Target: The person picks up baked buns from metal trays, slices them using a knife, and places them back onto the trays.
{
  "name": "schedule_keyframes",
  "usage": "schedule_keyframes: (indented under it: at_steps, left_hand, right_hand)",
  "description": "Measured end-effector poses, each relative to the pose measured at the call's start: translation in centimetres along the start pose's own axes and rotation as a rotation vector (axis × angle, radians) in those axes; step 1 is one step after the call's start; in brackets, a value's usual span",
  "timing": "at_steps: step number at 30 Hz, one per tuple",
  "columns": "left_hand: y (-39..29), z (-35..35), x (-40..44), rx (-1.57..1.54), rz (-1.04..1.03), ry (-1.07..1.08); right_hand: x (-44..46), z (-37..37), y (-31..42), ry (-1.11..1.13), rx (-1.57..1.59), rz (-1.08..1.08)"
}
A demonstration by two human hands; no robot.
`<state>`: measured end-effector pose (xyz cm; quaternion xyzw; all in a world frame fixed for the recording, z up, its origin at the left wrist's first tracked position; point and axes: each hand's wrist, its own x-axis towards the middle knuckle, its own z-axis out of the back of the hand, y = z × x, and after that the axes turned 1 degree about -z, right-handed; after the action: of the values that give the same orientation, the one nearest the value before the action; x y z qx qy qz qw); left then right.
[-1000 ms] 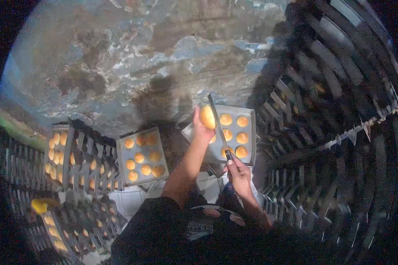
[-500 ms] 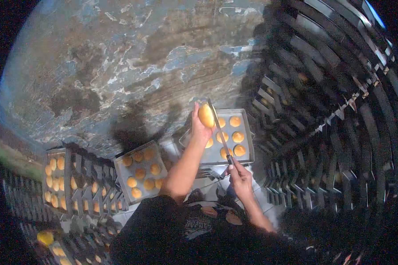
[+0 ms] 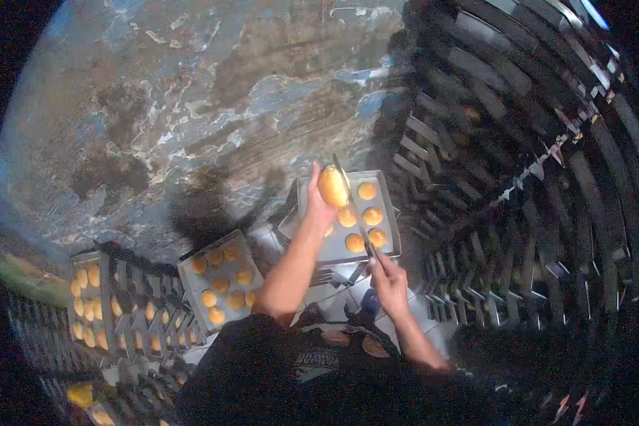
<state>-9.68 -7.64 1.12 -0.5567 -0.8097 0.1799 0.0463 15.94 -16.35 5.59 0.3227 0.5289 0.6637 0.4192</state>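
My left hand (image 3: 319, 205) holds a golden bun (image 3: 333, 186) up over the left part of a metal tray (image 3: 395, 234). In my right hand (image 3: 388, 278) is the handle of a long knife (image 3: 356, 202), its blade pointing up and away from me. The blade lies along the right side of the held bun; whether it has entered the bun I cannot tell. Several round buns (image 3: 373, 216) sit on the tray beneath, partly hidden by my left hand and the knife.
Left of my forearm, a second tray (image 3: 207, 293) carries several buns. Racks with more buns (image 3: 94, 307) stand at the far left, and dark slatted racks (image 3: 504, 234) on the right. A yellow object (image 3: 80, 395) is at the lower left. Beyond stands a worn wall (image 3: 213, 92).
The view has shifted, and the trays appear slightly further left. The knife blade, earlier a little apart from the bun, now lies against its side. Both hands keep their hold.
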Motion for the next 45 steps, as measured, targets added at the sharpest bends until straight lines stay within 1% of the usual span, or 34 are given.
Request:
schedule_keyframes:
  at_steps: [2, 3, 4, 6, 7, 8, 10, 11, 12, 13, 14, 15, 16, 17, 19, 20, 22, 23, 24, 25, 26, 27, 29, 30, 31, 32, 34, 37, 40, 41, 42, 44, 45]
  left_hand:
    - [-0.2, -1.6, -0.8, 0.128, 0.048, -0.011]
    - [0.8, -0.3, -0.1, 0.112, 0.091, -0.005]
    - [1.8, -1.4, -0.8, 0.116, 0.099, -0.009]
    - [3.7, -3.2, -2.3, 0.215, 0.129, -0.028]
    - [4.2, -2.7, -1.8, 0.139, 0.136, -0.013]
    - [4.2, -2.2, -0.9, 0.141, 0.136, -0.015]
    - [3.0, -0.9, 0.8, 0.107, 0.041, -0.087]
    - [2.1, -0.6, 0.8, 0.096, 0.068, -0.034]
    - [1.7, -0.4, 0.6, 0.092, 0.057, -0.038]
    - [1.5, -0.3, 0.3, 0.156, 0.087, -0.014]
    - [1.6, 0.0, -0.1, 0.224, 0.127, 0.007]
    - [3.2, -0.4, -0.4, 0.285, 0.097, -0.146]
    - [4.8, -0.9, -1.0, 0.288, 0.107, -0.151]
    - [6.2, -1.5, -1.6, 0.237, 0.121, -0.113]
    - [7.1, -1.3, -1.3, 0.125, 0.164, -0.047]
    - [6.9, -0.6, -0.7, 0.125, 0.162, -0.049]
    - [5.6, -0.4, -0.4, 0.082, 0.127, -0.076]
    - [4.7, -0.2, -0.5, 0.144, 0.042, -0.113]
    - [4.4, 0.0, -0.3, 0.14, 0.038, -0.119]
    - [4.3, 0.4, -0.1, 0.134, 0.05, -0.141]
    - [4.3, 0.9, -0.2, 0.131, 0.066, -0.164]
    - [5.1, 1.4, -0.4, 0.129, 0.136, -0.128]
    - [8.2, 1.4, -0.9, 0.15, 0.116, -0.146]
    - [9.2, 1.6, -1.2, 0.167, 0.086, -0.158]
    - [9.1, 0.3, -2.4, 0.188, 0.106, -0.132]
    - [8.8, 0.5, -2.2, 0.185, 0.108, -0.139]
    - [7.7, 1.9, -0.7, 0.162, 0.028, -0.18]
    - [5.7, 3.5, -0.5, 0.129, 0.058, -0.164]
    - [9.6, 4.6, -0.7, 0.106, 0.078, -0.215]
    - [10.7, 5.4, -0.6, 0.098, 0.087, -0.194]
    - [10.9, 5.2, -0.8, 0.093, 0.093, -0.203]
    - [10.6, 4.7, -0.8, 0.136, 0.033, -0.297]
    - [10.2, 7.2, 0.4, 0.102, 0.049, -0.274]
  right_hand:
    - [-0.2, 1.1, 0.0, 0.013, 0.014, -0.02]
    - [0.4, 1.8, 0.4, 0.03, -0.028, -0.014]
    - [1.1, 2.4, 0.6, 0.043, -0.068, -0.012]
    - [3.6, 2.7, 0.1, 0.048, -0.039, -0.02]
    - [4.7, 2.5, 0.6, 0.05, 0.036, -0.038]
    - [5.2, 2.5, 0.8, 0.053, 0.112, -0.055]
    - [3.3, 3.1, -0.1, 0.058, 0.077, -0.057]
    - [1.7, 3.4, -0.8, 0.059, 0.041, -0.059]
    - [0.8, 3.8, -0.5, 0.062, 0.003, -0.059]
    - [0.0, 4.3, -0.1, 0.112, 0.055, -0.086]
    - [0.4, 4.5, 0.1, 0.117, 0.058, -0.092]
    - [1.2, 4.8, 0.4, 0.136, 0.057, -0.135]
    - [1.9, 5.2, 0.6, 0.153, 0.054, -0.178]
    - [3.2, 5.0, -1.0, 0.154, 0.086, -0.147]
    - [4.9, 4.9, 0.0, 0.147, 0.145, -0.164]
    - [5.4, 4.7, 0.3, 0.148, 0.202, -0.172]
    - [3.7, 5.3, -0.3, 0.135, 0.154, -0.167]
    - [2.3, 6.2, 0.0, 0.174, 0.109, -0.178]
    - [1.0, 7.0, -0.2, 0.214, 0.063, -0.189]
    - [0.3, 7.0, -1.5, 0.235, 0.18, -0.17]
    - [0.5, 6.7, -3.0, 0.24, 0.182, -0.178]
    - [0.9, 6.4, -3.8, 0.181, 0.12, -0.15]
    - [2.6, 5.6, -4.4, 0.09, 0.079, -0.055]
    - [3.9, 5.4, -3.5, 0.089, 0.077, -0.061]
    - [5.0, 5.3, -2.3, 0.144, 0.093, -0.143]
    - [5.4, 5.3, -1.6, 0.202, 0.109, -0.224]
    - [4.4, 6.0, -2.1, 0.246, 0.077, -0.223]
    - [0.7, 6.5, -3.8, 0.205, 0.122, -0.242]
    - [3.1, 5.6, -5.9, 0.217, 0.03, -0.232]
    - [4.6, 5.0, -6.0, 0.243, 0.106, -0.239]
    - [5.6, 4.6, -6.3, 0.243, 0.102, -0.251]
    - [7.0, 3.8, -6.9, 0.285, 0.122, -0.261]
    - [6.4, 3.9, -7.0, 0.28, 0.124, -0.26]
